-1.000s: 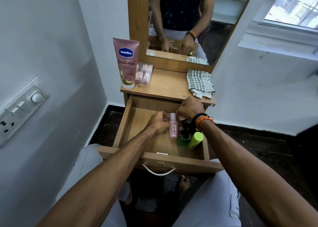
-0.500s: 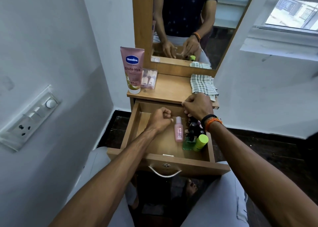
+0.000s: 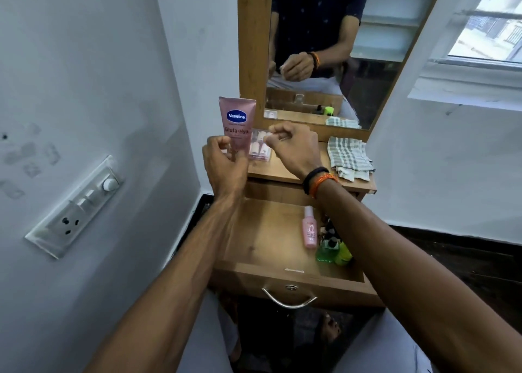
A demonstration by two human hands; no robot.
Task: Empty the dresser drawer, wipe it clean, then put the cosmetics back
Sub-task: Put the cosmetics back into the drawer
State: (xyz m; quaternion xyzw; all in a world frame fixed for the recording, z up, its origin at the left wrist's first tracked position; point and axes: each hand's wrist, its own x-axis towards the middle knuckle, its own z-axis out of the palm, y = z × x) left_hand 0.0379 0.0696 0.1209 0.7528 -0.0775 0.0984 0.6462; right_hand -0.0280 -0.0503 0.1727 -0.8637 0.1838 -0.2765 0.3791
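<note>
Left hand (image 3: 224, 165) curls around the pink Vaseline tube (image 3: 236, 124) on the tabletop (image 3: 285, 169); right hand (image 3: 292, 146), fingers loosely bent, reaches the clear lipstick case (image 3: 259, 148). Small bottles (image 3: 327, 242) sit in the open drawer (image 3: 268, 245)

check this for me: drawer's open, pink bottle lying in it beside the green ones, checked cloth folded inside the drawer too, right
Not quite. In the head view the checked cloth lies on the dresser top, not in the drawer. The pink bottle does lie in it beside the green bottles.

Left hand (image 3: 224, 165) hides tube (image 3: 236, 127) base; dark bottles (image 3: 329, 231) behind right forearm.
</note>
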